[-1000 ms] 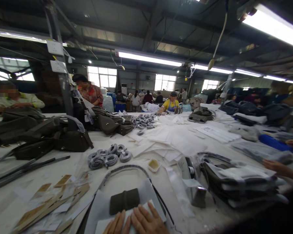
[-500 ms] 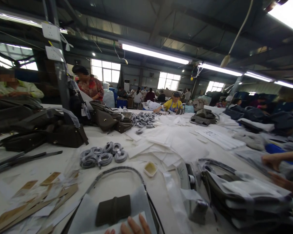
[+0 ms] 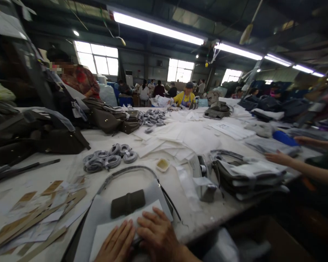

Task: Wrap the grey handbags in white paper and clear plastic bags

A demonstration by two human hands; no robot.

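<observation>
A bag with a dark curved handle lies at the table's near edge, covered by a pale translucent sheet. A dark olive wrapped piece rests on that sheet. Below it is a folded white sheet. My left hand lies flat on the white sheet, fingers stretched out. Beside it, my right hand presses on the same sheet with its fingers spread. The two hands are close together, and neither is wrapped round anything.
Coiled grey straps, a small yellowish dish, a tape dispenser and stacked wrapped bags stand beyond. Cardboard strips lie left. At right, a co-worker's hands touch a plastic-wrapped item. Dark bags lie far left.
The view has tilted down. Both my hands now show fully on the white sheet, where only fingertips showed before. The co-worker's hands at right have moved apart.
</observation>
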